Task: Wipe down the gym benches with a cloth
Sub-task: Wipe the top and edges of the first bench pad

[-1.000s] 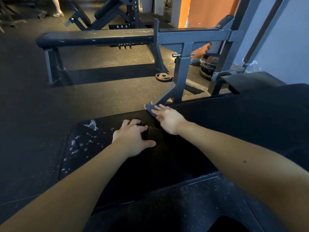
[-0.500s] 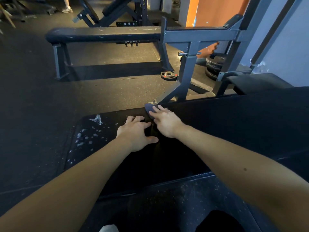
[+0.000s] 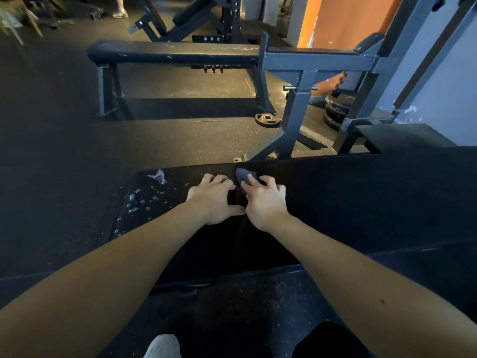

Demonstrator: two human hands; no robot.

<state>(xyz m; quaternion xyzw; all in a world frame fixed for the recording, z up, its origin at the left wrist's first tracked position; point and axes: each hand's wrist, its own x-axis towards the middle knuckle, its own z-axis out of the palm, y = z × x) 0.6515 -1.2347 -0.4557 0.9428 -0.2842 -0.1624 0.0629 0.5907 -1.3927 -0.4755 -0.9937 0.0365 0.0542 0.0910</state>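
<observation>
A black padded gym bench (image 3: 361, 202) runs across in front of me, its left end flecked with white scuffs and worn spots (image 3: 144, 200). A small dark blue cloth (image 3: 242, 175) lies near the pad's far edge. My right hand (image 3: 264, 202) presses on the cloth with fingers spread; only its far tip shows past my fingers. My left hand (image 3: 214, 200) rests on the bare pad just left of it, fingers spread and bent at the tips, thumb almost touching my right hand.
A second flat bench (image 3: 167, 54) stands behind on a grey steel frame (image 3: 296, 104). A small weight plate (image 3: 267, 119) lies on the rubber floor, with stacked plates (image 3: 338, 109) at the right. An incline bench (image 3: 191, 19) is farther back. My white shoe (image 3: 162, 347) shows below.
My right hand has drawn the cloth slightly back from the pad's far edge and closer to my left hand. The view has tilted down a little.
</observation>
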